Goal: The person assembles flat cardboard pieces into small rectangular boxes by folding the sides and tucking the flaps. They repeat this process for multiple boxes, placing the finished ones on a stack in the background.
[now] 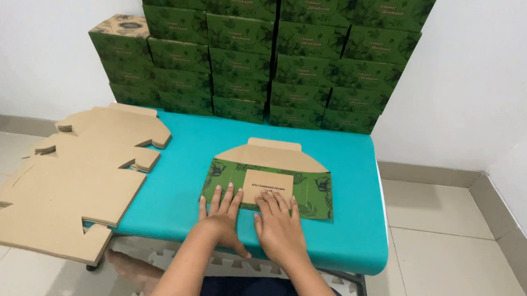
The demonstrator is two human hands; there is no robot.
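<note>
Two hands, one partly folded carton at centre, one teal desk, one stack of flat blanks at left, about twenty-six green boxes stacked along the top.

Bright, even indoor light, soft shadows, sharp focus, slight wide-angle edge bending.

A single head-worn camera is looking down and forward from above the person's lap, facing the far white wall. It is sitting close to the turquoise padded table, which is filling the middle of the view, with the forearms entering from the near edge. Farther off, it is taking in the stacked green printed cardboard boxes against the wall and the pale tiled floor to the right.
</note>
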